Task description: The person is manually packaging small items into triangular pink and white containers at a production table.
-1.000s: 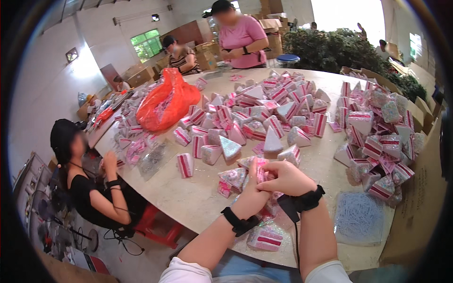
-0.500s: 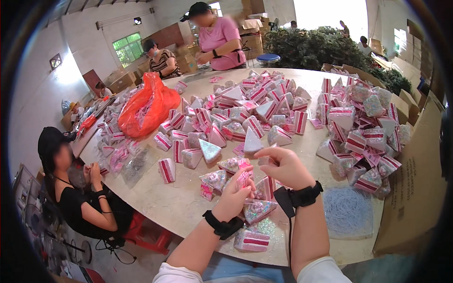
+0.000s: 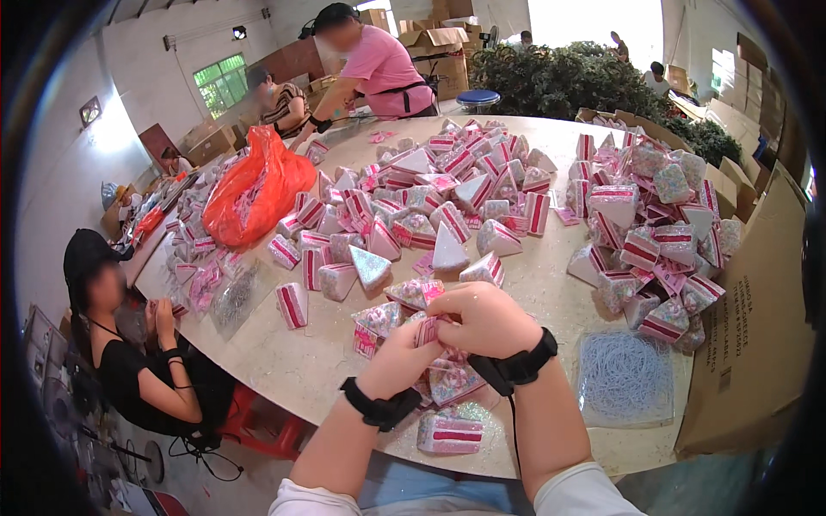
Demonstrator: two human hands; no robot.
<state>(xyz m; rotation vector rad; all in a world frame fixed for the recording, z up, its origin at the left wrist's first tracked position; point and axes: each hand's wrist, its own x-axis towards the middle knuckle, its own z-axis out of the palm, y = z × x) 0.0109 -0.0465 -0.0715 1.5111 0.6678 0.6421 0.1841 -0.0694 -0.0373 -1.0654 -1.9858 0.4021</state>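
Small pink printed tags (image 3: 426,331) are pinched in my left hand (image 3: 391,363), near the table's front edge. My right hand (image 3: 486,320) comes in from the right with its fingers closed at the top of those tags. Whether it grips a tag is hidden by the fingers. Around both hands lie glittery, cake-slice-shaped ornaments: one with a pink tag (image 3: 379,318) left of my fingers, one (image 3: 452,381) partly under my wrists, and one with a red stripe (image 3: 450,433) nearest me.
Many cake-slice ornaments form a heap (image 3: 430,198) mid-table and another heap (image 3: 650,241) at right. Pale blue string loops (image 3: 626,378) lie right of my forearm, beside a tall cardboard box (image 3: 748,335). A red plastic bag (image 3: 245,198) stands far left. Co-workers sit and stand around the table.
My right hand has moved left and down to the tags in my left hand, its fingers closing there. The co-worker in pink has leaned forward, reaching toward the table.
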